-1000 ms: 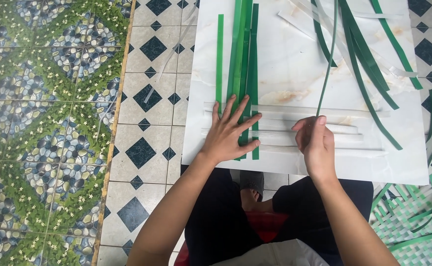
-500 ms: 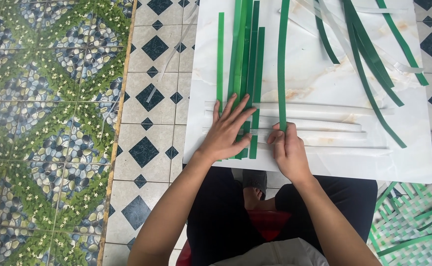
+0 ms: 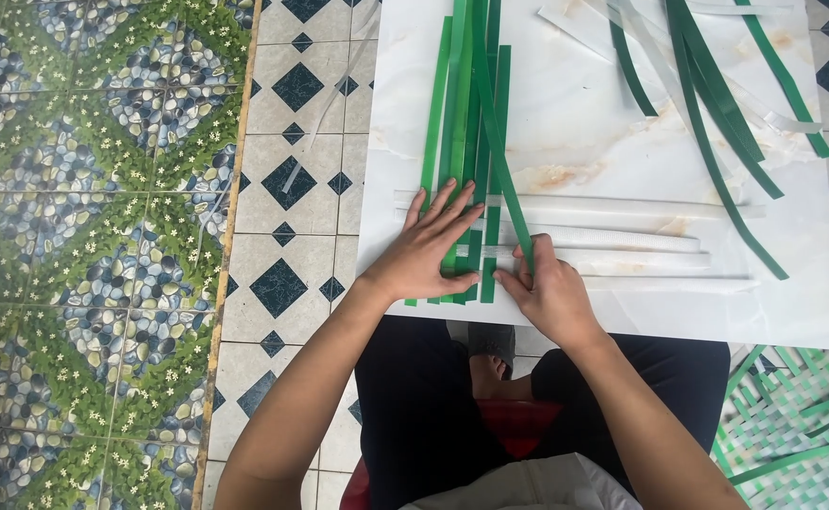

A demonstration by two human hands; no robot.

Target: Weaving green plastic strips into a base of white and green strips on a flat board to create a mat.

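packages: none in view | labels: none | signs: none | screens: none

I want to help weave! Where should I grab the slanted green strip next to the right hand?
Probably the slanted green strip is best pinched by its thin edges on the bare stretch above the white strips, coming from the right. Its lower end sits under the right hand, and the left hand presses the neighbouring green strips flat.

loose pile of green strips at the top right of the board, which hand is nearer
Right. The right hand lies below-left of the loose green strips; the left hand is further left.
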